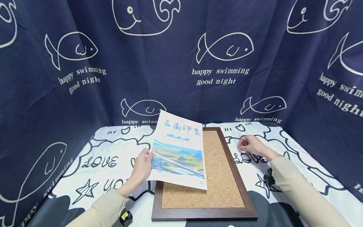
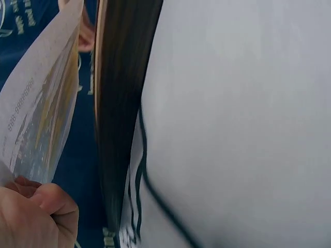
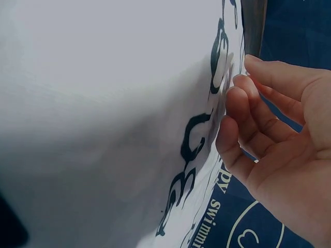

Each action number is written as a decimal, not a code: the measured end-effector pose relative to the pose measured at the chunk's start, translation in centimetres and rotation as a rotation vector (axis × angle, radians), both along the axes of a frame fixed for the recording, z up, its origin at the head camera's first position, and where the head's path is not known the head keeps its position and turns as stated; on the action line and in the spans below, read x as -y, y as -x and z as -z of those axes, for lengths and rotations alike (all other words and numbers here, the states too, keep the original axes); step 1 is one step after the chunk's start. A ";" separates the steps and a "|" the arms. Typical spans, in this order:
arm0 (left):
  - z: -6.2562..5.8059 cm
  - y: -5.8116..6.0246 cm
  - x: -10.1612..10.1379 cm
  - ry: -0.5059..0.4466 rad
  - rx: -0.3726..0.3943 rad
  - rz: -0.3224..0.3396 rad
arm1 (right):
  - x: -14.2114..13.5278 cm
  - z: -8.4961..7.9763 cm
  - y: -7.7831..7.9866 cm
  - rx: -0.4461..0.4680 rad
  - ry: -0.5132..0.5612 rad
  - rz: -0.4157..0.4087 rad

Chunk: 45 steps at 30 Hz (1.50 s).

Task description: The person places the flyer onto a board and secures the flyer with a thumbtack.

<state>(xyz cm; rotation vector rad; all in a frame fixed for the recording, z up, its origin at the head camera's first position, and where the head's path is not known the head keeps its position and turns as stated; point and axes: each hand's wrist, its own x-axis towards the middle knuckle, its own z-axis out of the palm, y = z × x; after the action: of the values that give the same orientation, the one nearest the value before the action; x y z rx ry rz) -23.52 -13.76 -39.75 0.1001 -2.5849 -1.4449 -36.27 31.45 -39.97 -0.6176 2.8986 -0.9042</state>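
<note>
My left hand (image 1: 143, 165) pinches the left edge of a printed paper sheet (image 1: 177, 157), a brochure page or small poster with blue-purple Chinese characters and a colourful landscape. The sheet is held tilted above a cork board (image 1: 204, 197) with a dark wooden frame, hiding its upper left part. In the left wrist view, the curled fingers (image 2: 49, 201) grip the bent sheet (image 2: 41, 103). To the right of the board my right hand (image 1: 252, 145) hovers over the cloth. Its thumb and forefinger (image 3: 243, 82) are close together; whether something tiny is between them is unclear.
A white tablecloth (image 1: 105, 157) with black lettering and stars covers the table, wrinkled in places. Dark blue curtains (image 1: 181, 78) with fish drawings close off the back and both sides. The board's frame (image 1: 204, 214) stands raised above the cloth.
</note>
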 end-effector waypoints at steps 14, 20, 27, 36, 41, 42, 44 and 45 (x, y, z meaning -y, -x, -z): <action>0.5 -0.8 -3.4 -0.017 0.029 0.074 | 0.4 -0.5 -0.3 -0.012 -0.006 0.039; 0.5 -1.1 -4.2 -0.047 0.046 0.115 | 0.6 -1.1 -0.2 -0.014 0.013 0.040; 0.7 -1.7 -5.1 -0.074 0.064 0.184 | 0.8 -1.6 -0.1 -0.012 0.095 0.039; 0.9 -2.1 -5.4 0.005 0.042 0.326 | 1.7 -2.4 0.5 0.011 0.206 0.100; 0.5 -1.6 -4.5 0.215 -0.039 0.381 | 2.9 -3.0 0.7 0.024 0.267 0.096; 0.3 -1.4 -4.2 0.281 -0.061 0.375 | 3.1 -3.1 0.8 0.021 0.274 0.091; -0.1 -1.1 -3.7 0.417 -0.109 0.361 | 3.7 -3.3 1.0 0.004 0.265 0.078; -0.3 -0.9 -3.5 0.491 -0.129 0.357 | 4.1 -3.4 1.2 -0.006 0.258 0.073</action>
<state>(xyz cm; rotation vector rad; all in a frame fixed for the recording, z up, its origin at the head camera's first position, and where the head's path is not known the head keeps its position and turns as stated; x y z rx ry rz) -22.63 -10.23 -39.41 -0.5228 -2.8556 -0.8176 -37.43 27.36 -36.57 -0.5314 2.8490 -1.3018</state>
